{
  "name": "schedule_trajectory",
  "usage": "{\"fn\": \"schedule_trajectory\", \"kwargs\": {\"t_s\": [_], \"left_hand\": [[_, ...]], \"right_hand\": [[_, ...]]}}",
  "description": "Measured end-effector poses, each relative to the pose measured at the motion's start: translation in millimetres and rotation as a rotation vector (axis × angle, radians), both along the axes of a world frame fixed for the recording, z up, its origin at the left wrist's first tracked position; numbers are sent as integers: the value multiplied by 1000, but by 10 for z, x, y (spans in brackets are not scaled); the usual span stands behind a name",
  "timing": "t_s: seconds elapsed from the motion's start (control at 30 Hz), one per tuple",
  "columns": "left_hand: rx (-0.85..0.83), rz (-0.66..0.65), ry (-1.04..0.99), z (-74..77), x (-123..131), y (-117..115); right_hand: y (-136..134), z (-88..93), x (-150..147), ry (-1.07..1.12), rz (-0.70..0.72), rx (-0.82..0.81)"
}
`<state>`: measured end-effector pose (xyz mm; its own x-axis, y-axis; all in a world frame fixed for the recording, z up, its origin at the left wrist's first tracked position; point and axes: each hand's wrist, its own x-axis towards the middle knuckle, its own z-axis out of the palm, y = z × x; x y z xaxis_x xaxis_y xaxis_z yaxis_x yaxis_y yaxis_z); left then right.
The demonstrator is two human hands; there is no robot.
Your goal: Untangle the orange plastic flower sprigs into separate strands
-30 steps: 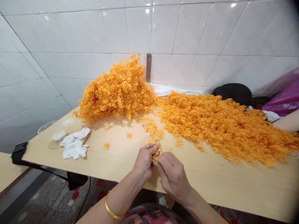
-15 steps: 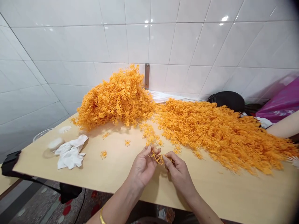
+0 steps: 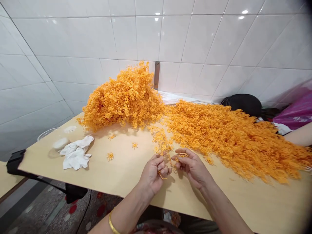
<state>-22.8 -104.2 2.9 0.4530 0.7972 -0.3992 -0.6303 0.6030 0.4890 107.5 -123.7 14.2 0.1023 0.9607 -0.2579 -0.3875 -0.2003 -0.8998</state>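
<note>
Left hand (image 3: 153, 172), right hand (image 3: 194, 166) apparently half-curled

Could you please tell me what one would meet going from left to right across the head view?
Crumpled white tissue → three small loose orange pieces → left hand → right hand → black pouch → purple bag.

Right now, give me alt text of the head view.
A person's left hand and right hand hold small orange pieces over a pale table; behind are a tall orange heap and, to its right, a lower, wider spread.
</note>
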Motion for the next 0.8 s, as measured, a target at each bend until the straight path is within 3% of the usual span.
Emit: {"fn": "schedule_trajectory", "kwargs": {"t_s": [0.13, 0.3, 0.4, 0.6, 0.7, 0.8], "left_hand": [[-1, -40, 30, -3, 14, -32], [44, -103, 115, -24, -7, -45], [45, -120, 149, -42, 2, -13], [86, -70, 141, -18, 92, -19], [111, -31, 160, -1, 45, -63], [127, -5, 208, -16, -36, -80]], "right_hand": [[100, -118, -90, 89, 88, -32], [261, -150, -105, -35, 186, -25], [282, -167, -147, -96, 167, 63], [356, -179, -147, -269, -180, 193], [446, -53, 131, -254, -484, 193], [442, 128, 456, -271, -597, 201]]}}
